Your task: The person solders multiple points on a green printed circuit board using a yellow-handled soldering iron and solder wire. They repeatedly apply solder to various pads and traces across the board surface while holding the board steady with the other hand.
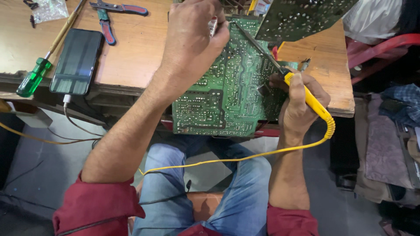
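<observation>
Dark phone screen on wooden desk, clear plastic bag top left

Colours at your bench
Your green circuit board is speckled with silver solder dots; your soldering iron is yellow, its cord yellow; your screwdriver green-handled; your phone black; your pliers red-gripped.

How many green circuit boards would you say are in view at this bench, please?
2. One large board lies at the table's edge under the left hand, with the right hand's soldering iron on it. A second board stands tilted behind. Others may be hidden.
</observation>
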Motion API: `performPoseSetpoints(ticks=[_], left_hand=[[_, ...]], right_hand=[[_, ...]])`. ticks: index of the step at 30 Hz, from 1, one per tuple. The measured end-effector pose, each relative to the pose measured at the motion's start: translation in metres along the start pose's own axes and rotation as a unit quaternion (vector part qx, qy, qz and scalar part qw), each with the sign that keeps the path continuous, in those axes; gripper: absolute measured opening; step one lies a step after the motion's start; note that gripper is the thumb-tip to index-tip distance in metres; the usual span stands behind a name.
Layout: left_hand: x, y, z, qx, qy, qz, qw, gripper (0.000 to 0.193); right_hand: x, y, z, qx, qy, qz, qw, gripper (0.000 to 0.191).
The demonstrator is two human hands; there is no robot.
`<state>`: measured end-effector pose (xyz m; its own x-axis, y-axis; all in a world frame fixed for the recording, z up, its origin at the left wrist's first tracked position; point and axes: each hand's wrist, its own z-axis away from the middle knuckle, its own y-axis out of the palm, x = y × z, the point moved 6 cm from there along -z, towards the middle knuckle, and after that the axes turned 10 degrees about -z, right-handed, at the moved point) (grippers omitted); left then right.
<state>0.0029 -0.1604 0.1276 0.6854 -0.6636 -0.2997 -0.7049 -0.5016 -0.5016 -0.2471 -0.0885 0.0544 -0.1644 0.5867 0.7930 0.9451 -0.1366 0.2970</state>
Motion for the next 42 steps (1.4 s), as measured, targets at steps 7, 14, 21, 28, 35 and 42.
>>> performPoseSetpoints(ticks=[7,14,21,28,35,42], left_hand=[[0.000,0.005,-0.001,0.018,-0.019,-0.017,1.000,0.013],[-0.001,0.003,0.000,0.003,-0.009,-0.021,1.000,0.012],[0.000,0.001,-0.001,0.000,-0.009,-0.002,1.000,0.013],[-0.002,0.000,-0.001,-0.003,0.009,-0.004,1.000,0.014],[-0.001,-0.001,0.001,0.000,0.011,0.004,1.000,0.010],[0.000,-0.002,0.004,0.001,0.007,0.009,1.000,0.013]], right_hand=[[0.000,0.000,0.000,0.001,0.000,-0.009,1.000,0.037],[-0.005,-0.004,0.001,-0.004,-0.005,-0.022,1.000,0.034],[-0.010,-0.008,-0.001,-0.025,0.007,-0.064,0.998,0.028],[-0.007,-0.004,-0.001,-0.015,0.008,-0.025,1.000,0.032],[-0.004,-0.002,-0.001,-0.011,0.001,-0.023,1.000,0.033],[-0.004,-0.003,0.000,-0.012,0.007,-0.042,0.999,0.032]])
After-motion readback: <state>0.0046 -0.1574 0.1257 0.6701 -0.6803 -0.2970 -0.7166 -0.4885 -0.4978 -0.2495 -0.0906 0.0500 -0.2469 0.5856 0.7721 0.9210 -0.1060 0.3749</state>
